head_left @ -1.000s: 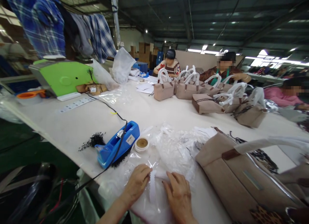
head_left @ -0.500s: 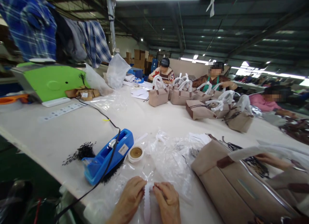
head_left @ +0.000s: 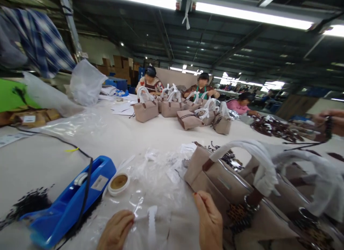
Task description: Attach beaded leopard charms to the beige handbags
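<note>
Left hand (head_left: pixel 116 230) has its fingers bunched on the clear plastic film (head_left: pixel 163 198), though I can't tell whether they pinch it. Between my two hands, nearer the left, a white strip (head_left: pixel 152 226) with a jagged edge lies upon the film. My right hand (head_left: pixel 209 219) is raised beside the large taupe bag (head_left: pixel 199 169), thumb and fingers drawn close together; whether anything is caught between them, I can't make out. Just beyond my left hand sits a small round tub (head_left: pixel 118 183) of something brown, and left of that a blue tape dispenser (head_left: pixel 70 205). Far off to the right of my right hand, another person's hand (head_left: pixel 333 122) has a dark braided cord (head_left: pixel 328 128).
</note>
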The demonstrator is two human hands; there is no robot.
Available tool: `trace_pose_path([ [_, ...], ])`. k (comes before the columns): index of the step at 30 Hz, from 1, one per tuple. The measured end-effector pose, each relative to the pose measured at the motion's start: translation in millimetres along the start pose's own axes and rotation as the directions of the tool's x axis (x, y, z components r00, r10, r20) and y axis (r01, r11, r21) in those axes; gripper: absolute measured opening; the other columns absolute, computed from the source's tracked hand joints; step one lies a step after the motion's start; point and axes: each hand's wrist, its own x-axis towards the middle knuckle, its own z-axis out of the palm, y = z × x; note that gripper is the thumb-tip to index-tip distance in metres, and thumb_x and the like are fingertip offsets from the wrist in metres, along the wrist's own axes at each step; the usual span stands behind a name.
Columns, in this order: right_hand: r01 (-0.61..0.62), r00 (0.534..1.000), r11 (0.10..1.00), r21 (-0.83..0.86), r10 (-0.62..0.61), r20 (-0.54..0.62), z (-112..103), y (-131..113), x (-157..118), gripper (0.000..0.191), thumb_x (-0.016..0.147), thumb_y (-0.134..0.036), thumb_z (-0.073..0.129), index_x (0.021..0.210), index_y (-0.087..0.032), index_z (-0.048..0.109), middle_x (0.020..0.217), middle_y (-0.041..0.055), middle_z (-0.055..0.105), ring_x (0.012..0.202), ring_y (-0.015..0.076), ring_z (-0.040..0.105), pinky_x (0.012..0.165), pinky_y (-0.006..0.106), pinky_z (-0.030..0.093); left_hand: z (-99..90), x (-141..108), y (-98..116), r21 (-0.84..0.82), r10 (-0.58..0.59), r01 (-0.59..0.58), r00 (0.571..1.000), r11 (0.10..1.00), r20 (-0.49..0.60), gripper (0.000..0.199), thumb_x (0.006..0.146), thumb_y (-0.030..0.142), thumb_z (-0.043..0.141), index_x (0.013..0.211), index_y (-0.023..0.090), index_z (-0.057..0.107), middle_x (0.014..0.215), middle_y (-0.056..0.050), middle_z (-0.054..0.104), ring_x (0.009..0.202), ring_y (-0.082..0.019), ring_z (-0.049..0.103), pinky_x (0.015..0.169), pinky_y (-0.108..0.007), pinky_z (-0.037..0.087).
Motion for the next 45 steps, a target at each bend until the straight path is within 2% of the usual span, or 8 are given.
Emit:
trace_pose_path([
  [7, 0.000, 0.996, 1.000, -0.005, 0.001, 0.086, -6.5, 9.0, -23.7, 0.027, 0.075, -0.044, 0.058, 0.070, -0.018, 0.065, 0.069, 0.0006, 0.059, 0.070, 0.0158, 0.053, 0.067, 0.023, 0.042, 4.8, 13.5, 35.7, 0.029, 0.090, -0.094, 0.989, 0.995, 0.117, 0.045, 0.080, 0.016, 0.036, 0.122, 0.024, 0.050, 0.116, -0.008, 0.063, 0.113, -0.024, 0.055, 0.088, -0.041, 0.050],
  [10, -0.137, 0.990, 0.982, 0.132, 0.133, 0.043, -2.1, 12.0, -27.4, 0.031, 0.072, -0.049, 0.062, 0.073, -0.018, 0.067, 0.063, -0.0008, 0.058, 0.063, 0.0139, 0.052, 0.061, 0.022, 0.042, 26.3, 23.0, 48.9, 0.003, 0.126, -0.128, 0.979, 0.992, 0.162, 0.033, 0.084, 0.024, 0.041, 0.110, 0.025, 0.061, 0.110, -0.007, 0.067, 0.102, -0.024, 0.062, 0.080, -0.039, 0.055],
  [14, -0.376, 0.923, 0.790, 0.484, 0.368, 0.117, -3.7, 16.4, -26.6, 0.035, 0.063, -0.051, 0.070, 0.067, -0.016, 0.064, 0.064, 0.0012, 0.063, 0.053, 0.0108, 0.053, 0.049, 0.021, 0.040, 49.4, 19.4, 33.3, -0.070, 0.146, -0.136, 0.976, 0.988, 0.162, 0.032, 0.089, 0.031, 0.037, 0.099, 0.028, 0.067, 0.098, -0.004, 0.072, 0.088, -0.019, 0.068, 0.072, -0.029, 0.058],
  [18, -0.365, 0.901, 0.662, 0.654, 0.427, 0.071, -0.7, 22.2, -27.2, 0.035, 0.056, -0.046, 0.077, 0.061, -0.015, 0.061, 0.061, 0.0009, 0.064, 0.051, 0.0084, 0.055, 0.047, 0.018, 0.041, 55.4, 12.6, 15.8, -0.196, 0.131, -0.082, 0.960, 0.977, 0.247, 0.028, 0.087, 0.030, 0.044, 0.105, 0.031, 0.065, 0.106, 0.000, 0.069, 0.097, -0.018, 0.065, 0.080, -0.028, 0.055],
  [23, -0.379, 0.919, 0.755, 0.535, 0.373, 0.126, 14.0, 19.1, -35.0, 0.037, 0.062, -0.050, 0.071, 0.061, -0.014, 0.062, 0.059, 0.0015, 0.063, 0.051, 0.0107, 0.058, 0.048, 0.020, 0.046, 48.6, 17.1, 26.5, -0.223, -0.019, 0.063, 0.981, 0.973, 0.191, 0.025, 0.083, 0.038, 0.049, 0.089, 0.027, 0.071, 0.096, -0.001, 0.073, 0.086, -0.019, 0.068, 0.077, -0.029, 0.057],
  [29, -0.303, 0.938, 0.792, 0.531, 0.347, 0.017, -3.6, 16.1, -29.1, 0.034, 0.061, -0.047, 0.074, 0.067, -0.014, 0.064, 0.065, 0.0014, 0.064, 0.055, 0.0118, 0.059, 0.052, 0.021, 0.049, 48.0, 21.1, 38.0, -0.292, -0.092, 0.139, 0.982, 0.946, 0.168, 0.023, 0.084, 0.033, 0.049, 0.086, 0.024, 0.070, 0.088, -0.003, 0.074, 0.089, -0.019, 0.068, 0.077, -0.030, 0.057],
  [37, -0.410, 0.912, 0.800, 0.438, 0.362, 0.192, 19.1, 33.5, -44.1, 0.034, 0.065, -0.048, 0.071, 0.066, -0.015, 0.063, 0.065, 0.0016, 0.065, 0.058, 0.0131, 0.060, 0.055, 0.023, 0.050, 46.8, 16.0, 35.1, -0.280, -0.142, 0.196, 0.969, 0.940, 0.202, 0.020, 0.081, 0.025, 0.053, 0.097, 0.023, 0.066, 0.099, -0.004, 0.071, 0.095, -0.019, 0.066, 0.082, -0.032, 0.056],
  [45, -0.312, 0.927, 0.800, 0.512, 0.373, -0.018, -3.4, 25.5, -23.1, 0.034, 0.055, -0.045, 0.077, 0.066, -0.016, 0.064, 0.063, 0.0000, 0.065, 0.054, 0.0120, 0.058, 0.051, 0.022, 0.048, 47.9, 17.0, 37.5, -0.330, -0.164, 0.221, 0.968, 0.918, 0.191, 0.018, 0.083, 0.023, 0.050, 0.083, 0.020, 0.068, 0.089, -0.005, 0.073, 0.095, -0.020, 0.066, 0.082, -0.035, 0.056],
])
